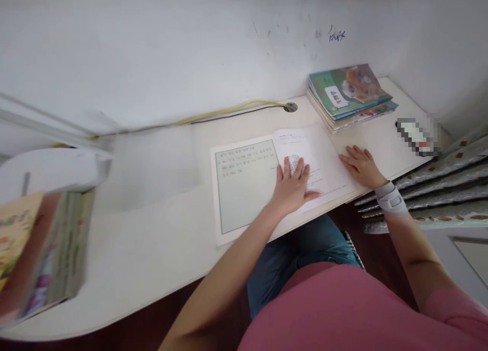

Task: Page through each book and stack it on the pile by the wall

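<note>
An open book (247, 198) lies on the white desk in front of me, its left page pale green with lines of print, its right page white with small text. My left hand (292, 185) rests flat on the right page near the fold, fingers spread, hiding part of the print. At the outer edge of that same page is my right hand (361, 165), palm down with the fingers stretched out, touching the page edge or the desk beside it. Neither hand holds anything. A light-coloured band (391, 199) circles my right wrist.
Behind the book, a stack of books (353, 94) stands by the wall. A blurred-out, phone-like object (417, 137) lies to the right. More books (53, 254) stand at the left of the desk (145, 249). A yellow cable (229, 109) runs along the wall into a hole.
</note>
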{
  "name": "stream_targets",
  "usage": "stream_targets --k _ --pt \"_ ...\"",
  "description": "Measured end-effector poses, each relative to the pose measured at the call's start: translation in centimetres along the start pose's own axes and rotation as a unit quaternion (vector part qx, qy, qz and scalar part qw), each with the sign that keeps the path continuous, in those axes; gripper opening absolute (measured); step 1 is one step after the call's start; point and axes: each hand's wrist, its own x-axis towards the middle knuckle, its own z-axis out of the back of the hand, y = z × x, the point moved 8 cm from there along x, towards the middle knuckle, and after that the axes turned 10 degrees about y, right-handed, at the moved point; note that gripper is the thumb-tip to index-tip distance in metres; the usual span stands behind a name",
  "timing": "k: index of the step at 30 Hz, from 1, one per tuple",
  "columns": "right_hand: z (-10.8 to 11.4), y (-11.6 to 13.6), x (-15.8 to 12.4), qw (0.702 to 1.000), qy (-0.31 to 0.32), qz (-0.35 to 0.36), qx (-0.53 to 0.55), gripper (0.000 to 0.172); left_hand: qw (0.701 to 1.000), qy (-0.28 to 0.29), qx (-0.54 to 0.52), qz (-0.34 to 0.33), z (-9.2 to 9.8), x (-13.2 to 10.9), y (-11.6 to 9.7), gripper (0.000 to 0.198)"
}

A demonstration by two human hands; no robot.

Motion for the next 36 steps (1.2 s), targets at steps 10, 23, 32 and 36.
stream_targets --k 10,23,32,36 --pt "-0.1 0.0 0.0 1.000 -0.001 -0.004 0.004 0.043 1.000 0.003 -0.011 0.006 0.0 0.7 -1.0 0.093" --pt "-0.7 -0.3 0.3 0.998 0.053 -0.020 -0.006 0.064 0.996 -0.033 -0.076 0.018 0.6 2.0 -2.0 0.088" --pt "-1.0 -1.3 0.0 1.000 0.008 0.000 0.001 0.056 0.946 -0.249 -0.167 0.125 0.3 -7.0 9.4 0.080" --pt "-0.6 -1.2 -0.1 1.000 -0.015 0.003 -0.004 0.055 0.927 -0.248 -0.232 0.162 -1.3 -9.7 12.8 0.082"
